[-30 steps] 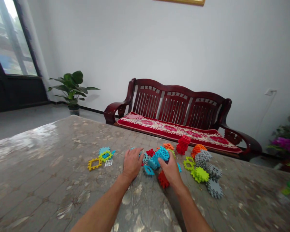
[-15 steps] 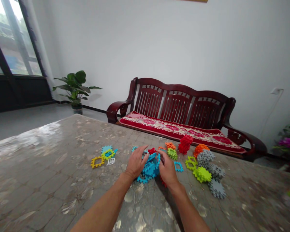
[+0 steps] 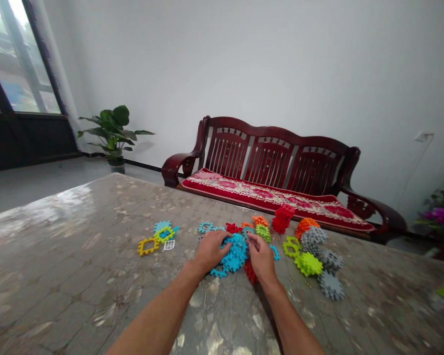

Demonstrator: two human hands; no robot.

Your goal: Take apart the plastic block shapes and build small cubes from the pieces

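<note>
A pile of blue toothed building tiles (image 3: pixel 237 252) lies on the table between my hands. My left hand (image 3: pixel 210 250) curls round the pile's left side, its thumb and fingers touching the blue tiles. At the right edge of the pile is my right hand (image 3: pixel 261 256), its fingers bent and drawn together; what they hold, if anything, is hidden. Red tiles (image 3: pixel 250 271) show partly beneath the right hand. Just beyond the pile lie a red piece (image 3: pixel 233 228) and a light blue frame tile (image 3: pixel 205 227).
Yellow frame tile (image 3: pixel 148 246) and white grid piece (image 3: pixel 169 245) lie left. On the right are stacks of red (image 3: pixel 283 218), orange (image 3: pixel 306 226), lime green (image 3: pixel 309 264) and grey (image 3: pixel 331 286) tiles. A wooden bench (image 3: pixel 268 158) stands behind the patterned table (image 3: pixel 77 261).
The upright blue tile beside my right hand now lies flat with the pile. My right fingers have drawn closer together, and more of the red tiles shows below them.
</note>
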